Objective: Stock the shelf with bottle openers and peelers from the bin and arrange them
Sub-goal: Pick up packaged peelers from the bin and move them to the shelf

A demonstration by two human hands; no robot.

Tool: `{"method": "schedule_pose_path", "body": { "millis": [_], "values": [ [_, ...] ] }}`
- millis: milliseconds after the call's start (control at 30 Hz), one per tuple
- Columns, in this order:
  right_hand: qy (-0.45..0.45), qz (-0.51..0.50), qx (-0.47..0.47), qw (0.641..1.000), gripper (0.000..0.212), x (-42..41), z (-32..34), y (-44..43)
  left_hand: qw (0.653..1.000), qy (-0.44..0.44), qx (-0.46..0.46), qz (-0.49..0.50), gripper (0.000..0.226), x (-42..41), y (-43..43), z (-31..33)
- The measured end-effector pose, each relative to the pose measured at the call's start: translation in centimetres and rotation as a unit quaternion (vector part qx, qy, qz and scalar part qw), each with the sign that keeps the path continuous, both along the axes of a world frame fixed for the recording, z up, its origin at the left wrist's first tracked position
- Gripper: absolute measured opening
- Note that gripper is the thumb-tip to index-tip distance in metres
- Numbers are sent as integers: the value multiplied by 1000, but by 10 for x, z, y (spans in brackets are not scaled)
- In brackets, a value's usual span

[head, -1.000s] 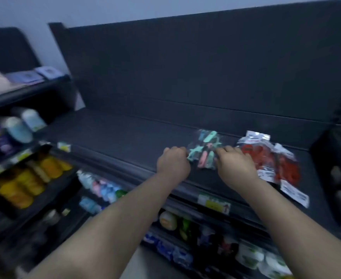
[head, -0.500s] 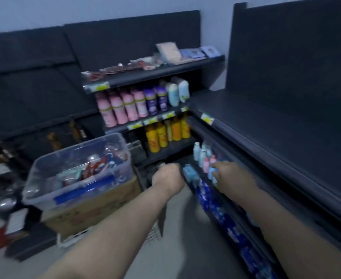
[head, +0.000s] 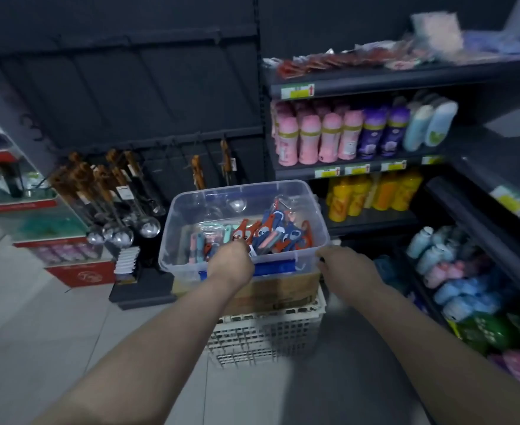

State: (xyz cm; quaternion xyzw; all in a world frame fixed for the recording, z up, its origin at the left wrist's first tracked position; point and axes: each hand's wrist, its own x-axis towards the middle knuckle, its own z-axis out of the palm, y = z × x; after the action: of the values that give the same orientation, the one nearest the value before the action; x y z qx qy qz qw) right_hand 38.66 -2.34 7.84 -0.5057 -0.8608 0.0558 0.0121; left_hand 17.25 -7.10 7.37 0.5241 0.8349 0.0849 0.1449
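Bottle openers and peelers (head: 271, 236) lie heaped in the clear bin (head: 240, 188), mostly toward its 3 o'clock side. The left hand (head: 231, 266) dips over the 6 o'clock rim and the right hand (head: 343, 265) is at the 4 o'clock corner; I cannot tell whether their fingers are curled or apart. Lift packs straight up over the rim, because shelves (head: 375, 172) crowd 3 o'clock and ladles (head: 120, 216) crowd 9, while the floor (head: 53, 332) is open at 6.

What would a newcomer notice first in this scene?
Probably the clear bin in the middle, holding red, blue and teal packets, with the left hand and right hand at its near edge. Then the pink bottles at upper right and the ladles hanging at left.
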Motion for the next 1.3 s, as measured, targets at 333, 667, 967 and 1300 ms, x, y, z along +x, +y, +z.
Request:
{"method": "schedule_pose_path", "body": {
  "millis": [333, 667, 967, 1300],
  "values": [
    [-24, 69, -71, 995, 20, -82, -38, 95, 996, -34, -29, 81, 32, -72, 49, -27],
    [-59, 250, -151, 955, 38, -156, -88, 160, 984, -46, -109, 136, 15, -122, 83, -52],
    [-111, 280, -81, 950, 37, -181, -120, 161, 976, -68, -138, 153, 24, -146, 95, -72],
    [-147, 199, -52, 968, 47, -167, -119, 162, 974, -63, -202, 84, 56, -133, 131, -106]
  ]
}}
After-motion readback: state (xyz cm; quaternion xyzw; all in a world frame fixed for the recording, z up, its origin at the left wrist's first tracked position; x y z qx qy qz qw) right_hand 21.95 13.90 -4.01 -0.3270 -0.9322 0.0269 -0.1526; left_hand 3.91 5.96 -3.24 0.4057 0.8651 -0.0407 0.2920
